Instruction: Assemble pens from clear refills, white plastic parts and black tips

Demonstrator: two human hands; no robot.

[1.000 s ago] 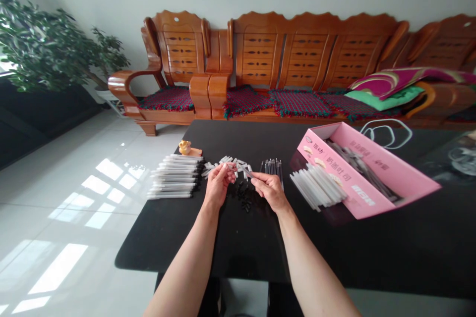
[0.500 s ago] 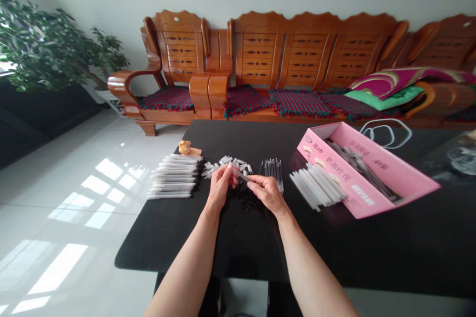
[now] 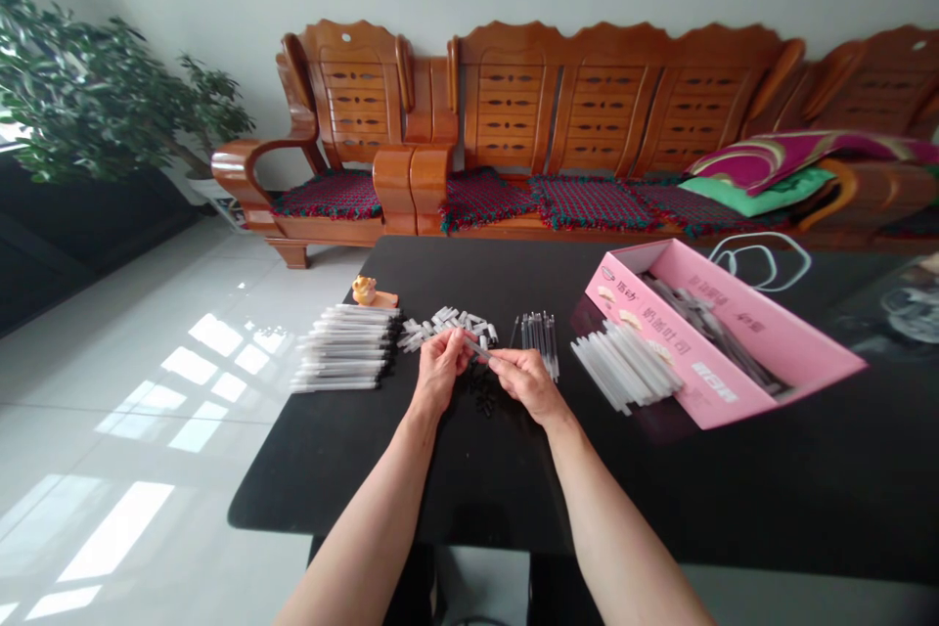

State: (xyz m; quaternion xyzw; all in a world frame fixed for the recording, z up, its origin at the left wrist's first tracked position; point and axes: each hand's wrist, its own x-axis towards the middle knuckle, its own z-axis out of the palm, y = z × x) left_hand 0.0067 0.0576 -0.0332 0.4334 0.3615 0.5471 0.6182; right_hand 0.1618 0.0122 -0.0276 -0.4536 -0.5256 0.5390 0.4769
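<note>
Both hands meet over the black table, pinching one slim translucent pen (image 3: 478,349) between them. My left hand (image 3: 441,364) grips its left end and my right hand (image 3: 525,380) its right end. Just behind my left hand lies a heap of white pen caps (image 3: 449,321). Small black pieces (image 3: 484,401) are scattered below the pen, partly hidden by my hands. Dark pen refills (image 3: 541,342) lie in a row beyond my right hand. To the left is a stack of capped-looking pens (image 3: 344,347); on the right, a pile of translucent white pen barrels (image 3: 626,367).
A pink box (image 3: 704,337) holding dark slender items stands on the right of the table (image 3: 499,499). A small yellow figurine (image 3: 364,290) sits at the far left edge. White looped cord (image 3: 770,259) lies behind the box. A wooden bench (image 3: 506,98) stands beyond.
My left hand has shifted slightly right, nearer my right hand, along the pen. The piles and the box stay where they were.
</note>
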